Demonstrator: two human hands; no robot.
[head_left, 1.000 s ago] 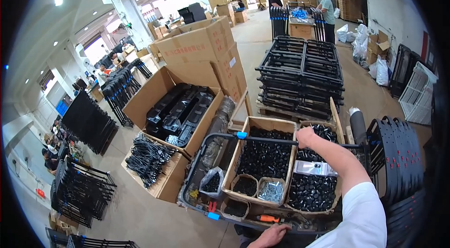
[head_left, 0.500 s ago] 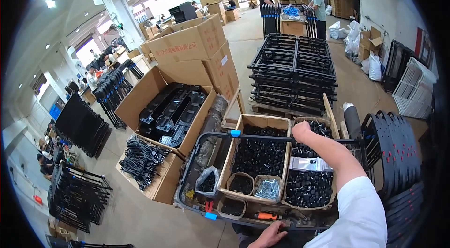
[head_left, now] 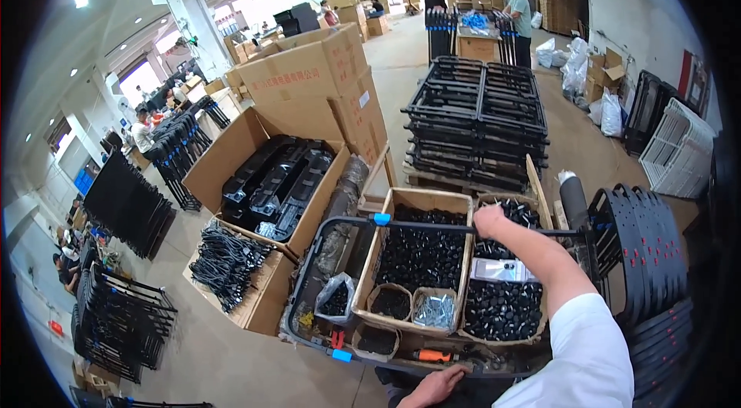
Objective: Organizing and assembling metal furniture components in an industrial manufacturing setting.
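A black tubular frame (head_left: 424, 228) with blue clips lies across open cardboard boxes of small parts. My right hand (head_left: 488, 220) reaches to its far bar and is closed there; its fingers are mostly hidden. At the near bar my left hand (head_left: 437, 388) is closed on the tube, close to an orange-handled tool (head_left: 434, 355). Under the frame, one box (head_left: 469, 269) holds many black plastic pieces, with small tubs of black bits (head_left: 390, 304) and silver screws (head_left: 434, 309). Black round caps (head_left: 503, 311) fill the box on the right, beside a pale plate (head_left: 498, 270).
Left of the work spot stand a carton of black moulded parts (head_left: 278, 184) and a bundle of black cables (head_left: 230, 261). Stacked black frames (head_left: 475, 122) rest on a pallet ahead. More black frames (head_left: 641, 253) lean at the right. Two people (head_left: 520, 14) stand far off.
The whole view has shifted slightly left. Both hands stay at the same bars of the frame, with hardly any movement.
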